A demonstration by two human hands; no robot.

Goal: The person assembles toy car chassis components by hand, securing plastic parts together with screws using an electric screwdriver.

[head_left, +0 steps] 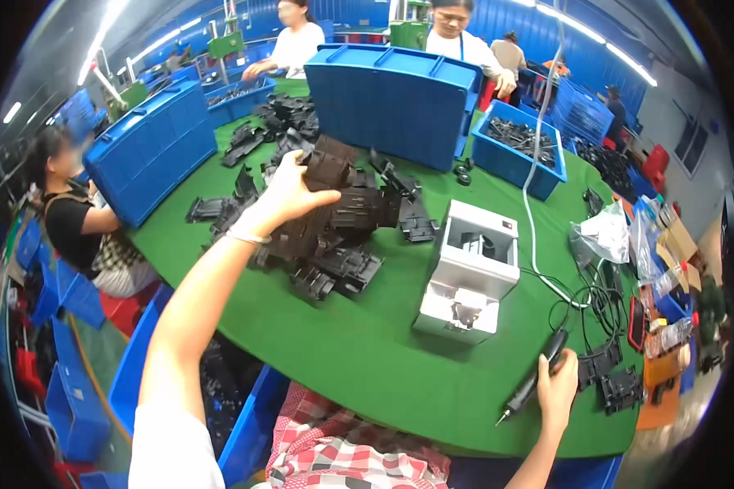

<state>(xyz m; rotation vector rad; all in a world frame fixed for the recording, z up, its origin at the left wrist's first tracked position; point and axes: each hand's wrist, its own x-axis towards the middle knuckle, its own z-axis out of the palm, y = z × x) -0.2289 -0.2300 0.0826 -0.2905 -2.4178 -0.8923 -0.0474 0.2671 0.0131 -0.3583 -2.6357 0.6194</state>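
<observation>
My left hand (289, 194) reaches over a pile of black moulded plastic parts (347, 265). Its thumb and fingers are around one black plastic part (326, 169), smeared by motion. In my right hand (558, 387) is a black pen-shaped electric screwdriver (523, 393), its bit pointing down toward the table's near edge. Between my hands stands a silver-grey box-shaped device (475, 265) with an open front. Two black plastic parts (621, 389) lie right of my right hand.
Green cloth covers the table (359, 342). Tipped blue crates (391, 106) stand at the back and left (151, 151). A blue bin (520, 147) holds dark parts. A grey cable (530, 204) hangs down to coiled wires. Plastic bags (603, 235) lie at right. Co-workers sit across and left.
</observation>
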